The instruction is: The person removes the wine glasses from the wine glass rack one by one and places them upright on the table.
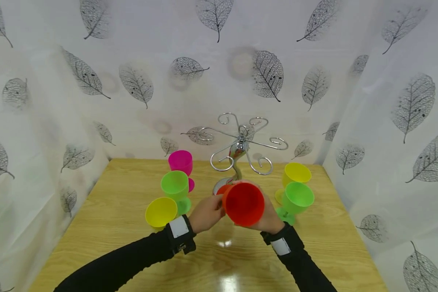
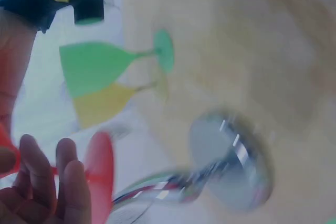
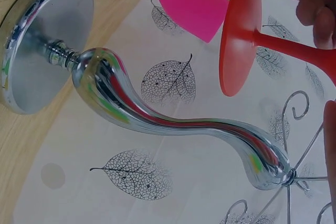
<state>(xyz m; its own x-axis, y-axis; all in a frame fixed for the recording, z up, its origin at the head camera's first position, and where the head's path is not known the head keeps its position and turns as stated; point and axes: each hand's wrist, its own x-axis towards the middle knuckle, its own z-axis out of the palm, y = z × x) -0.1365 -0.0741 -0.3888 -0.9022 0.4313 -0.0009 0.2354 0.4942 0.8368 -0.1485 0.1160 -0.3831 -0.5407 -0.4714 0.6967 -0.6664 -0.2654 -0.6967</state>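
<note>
A red plastic goblet [image 1: 244, 204] is held up over the middle of the table, its mouth facing the head camera. From the left side my left hand [image 1: 205, 214] grips it, fingers curled close to the bowl and stem. Around the bowl's right side my right hand [image 1: 270, 215] holds it, much of that hand hidden behind the bowl. The goblet's round foot [image 3: 240, 35] points away, toward a chrome stand [image 3: 173, 124]. This stand has a wavy column, a round base [image 2: 228, 156] and several curled wire arms at its top.
Left of the stand are a pink goblet [image 1: 180, 161], a green goblet [image 1: 175, 183] and a yellow goblet [image 1: 161, 211]. To its right, another yellow goblet [image 1: 296, 173] stands behind another green goblet [image 1: 297, 197]. Leaf-patterned curtain [image 1: 190, 36] surrounds the wooden table [image 1: 120, 190].
</note>
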